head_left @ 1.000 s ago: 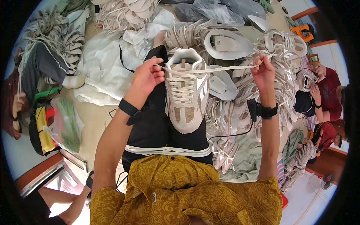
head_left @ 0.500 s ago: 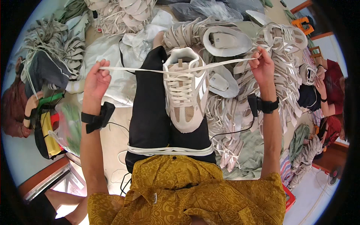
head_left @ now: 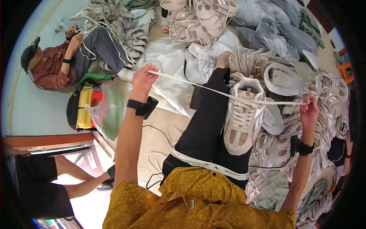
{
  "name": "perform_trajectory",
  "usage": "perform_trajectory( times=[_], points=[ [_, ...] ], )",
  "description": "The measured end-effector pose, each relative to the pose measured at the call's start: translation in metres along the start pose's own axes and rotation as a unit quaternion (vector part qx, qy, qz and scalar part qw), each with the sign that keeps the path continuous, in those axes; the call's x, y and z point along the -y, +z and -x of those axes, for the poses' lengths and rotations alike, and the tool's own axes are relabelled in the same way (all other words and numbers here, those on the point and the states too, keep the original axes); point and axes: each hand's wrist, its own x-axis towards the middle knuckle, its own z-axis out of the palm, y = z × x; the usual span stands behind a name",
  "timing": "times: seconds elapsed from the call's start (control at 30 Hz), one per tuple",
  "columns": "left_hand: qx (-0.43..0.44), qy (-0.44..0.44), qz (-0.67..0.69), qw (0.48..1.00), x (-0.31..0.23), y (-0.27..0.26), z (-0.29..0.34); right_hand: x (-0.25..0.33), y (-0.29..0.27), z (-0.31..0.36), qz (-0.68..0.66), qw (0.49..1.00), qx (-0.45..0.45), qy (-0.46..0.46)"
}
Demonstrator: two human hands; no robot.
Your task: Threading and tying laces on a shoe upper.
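Observation:
A beige and white sneaker (head_left: pixel 238 143) rests on my thighs, its toe pointing toward me and its front laced in a criss-cross. From its upper eyelets a pale flat shoelace (head_left: pixel 195 84) stretches out to both sides. My left hand (head_left: pixel 143 81), raised off to the left, pinches one end of it. The other end is gripped in the closed fingers of my right hand (head_left: pixel 309 111), near the pile at the right. Both lengths look taut. Across my lap lies a bundle of white laces (head_left: pixel 204 163).
Heaped shoe uppers (head_left: pixel 282 152) lie to my right, with more uppers (head_left: pixel 190 28) at the far side. White sheeting (head_left: pixel 164 57) covers part of the floor. At left sit a co-worker (head_left: pixel 57 70) handling laces, a yellow and black bag (head_left: pixel 83 107) and a clear plastic bag (head_left: pixel 110 114).
The view has swung left, so my hands and the sneaker appear farther right and lower. Both hands still hold the lace stretched. More of the co-worker at left now shows.

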Motion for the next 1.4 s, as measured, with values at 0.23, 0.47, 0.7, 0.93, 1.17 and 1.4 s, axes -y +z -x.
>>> perform_trajectory(
  times=[0.23, 0.47, 0.7, 0.93, 1.17, 1.4],
  points=[
    [-0.068, 0.036, 0.046, 0.996, 0.019, 0.009, -0.01, 0.0, -0.007, 0.004, 0.0, 1.0, 0.01, 0.0],
    [0.044, 0.046, 0.066, 0.996, 0.023, -0.027, -0.048, 0.011, -0.01, 0.01, 0.01, 1.0, 0.014, 0.016],
    [0.077, 0.051, -0.145, 0.985, 0.026, 0.034, 0.0, 0.0, 0.013, 0.009, 0.034, 0.998, -0.031, 0.042],
    [0.178, 0.102, -0.396, 0.895, 0.057, 0.1, 0.054, 0.002, 0.049, 0.003, 0.284, 0.958, -0.046, -0.011],
    [0.264, 0.277, -0.455, 0.804, 0.09, 0.134, 0.091, -0.001, 0.099, 0.017, 0.395, 0.91, 0.095, -0.09],
    [0.295, 0.357, -0.443, 0.767, 0.11, 0.148, 0.107, 0.021, 0.139, 0.036, 0.077, 0.953, 0.284, -0.074]
  ],
)
